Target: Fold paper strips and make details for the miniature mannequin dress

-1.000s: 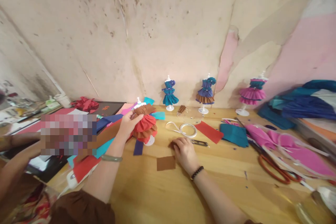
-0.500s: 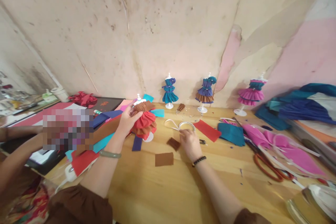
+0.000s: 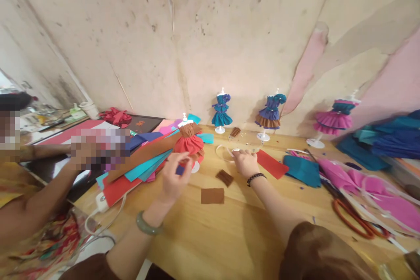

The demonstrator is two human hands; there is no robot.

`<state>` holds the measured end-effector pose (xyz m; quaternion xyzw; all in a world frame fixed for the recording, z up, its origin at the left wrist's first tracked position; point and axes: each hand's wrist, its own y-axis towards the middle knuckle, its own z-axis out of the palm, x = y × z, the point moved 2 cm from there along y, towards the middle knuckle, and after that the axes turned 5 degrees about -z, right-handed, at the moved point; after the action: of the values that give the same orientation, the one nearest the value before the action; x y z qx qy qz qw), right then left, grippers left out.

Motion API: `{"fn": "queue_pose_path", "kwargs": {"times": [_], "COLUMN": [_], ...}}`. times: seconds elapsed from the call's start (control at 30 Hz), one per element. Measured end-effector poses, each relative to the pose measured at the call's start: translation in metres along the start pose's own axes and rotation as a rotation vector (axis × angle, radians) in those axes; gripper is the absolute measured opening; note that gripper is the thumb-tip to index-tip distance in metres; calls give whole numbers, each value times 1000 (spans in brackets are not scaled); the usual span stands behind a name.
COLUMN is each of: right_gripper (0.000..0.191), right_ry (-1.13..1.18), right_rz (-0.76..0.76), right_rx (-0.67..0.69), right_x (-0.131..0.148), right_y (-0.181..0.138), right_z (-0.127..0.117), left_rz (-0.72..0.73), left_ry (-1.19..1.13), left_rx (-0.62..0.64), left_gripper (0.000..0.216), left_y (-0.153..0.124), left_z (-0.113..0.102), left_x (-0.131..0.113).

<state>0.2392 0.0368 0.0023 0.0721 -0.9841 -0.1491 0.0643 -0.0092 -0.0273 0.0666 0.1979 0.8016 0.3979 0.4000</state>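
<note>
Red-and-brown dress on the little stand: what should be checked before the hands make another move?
1. Dress upright on its stand: ok.
2. Left hand off the skirt: cannot tell; it overlaps the skirt in view.
3. Right hand gripping the white band: cannot tell; its fingertips are hidden.
4. Pleated brown piece apart from both hands: ok.
5. Flat brown rectangle uncovered: ok.
6. Orange-handled scissors in hand: not ok; they lie beside the pink fabric.
</note>
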Motion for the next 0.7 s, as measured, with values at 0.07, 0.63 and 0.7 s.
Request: {"fn": "queue_pose_path", "kwargs": {"times": [0.07,0.63,0.7], "right_gripper": [25,36,36], "right_ry": [-11,62,122], "right_rz": [-86,-287,-287], "right_rx": [-36,-501,-489], "right_x": [-5,-6,-5], "right_y": [-8,-128,-130], "right_z": [-14,-88,-82], "left_rz": [137,37,42], "left_ry": [10,-3,49], "left_rx": [140,511,613], "left_gripper": [23,22,31], "left_y": [-7,-4,-11], "left_z": [17,45,37], "left_x": [-15,-39,-39]}}
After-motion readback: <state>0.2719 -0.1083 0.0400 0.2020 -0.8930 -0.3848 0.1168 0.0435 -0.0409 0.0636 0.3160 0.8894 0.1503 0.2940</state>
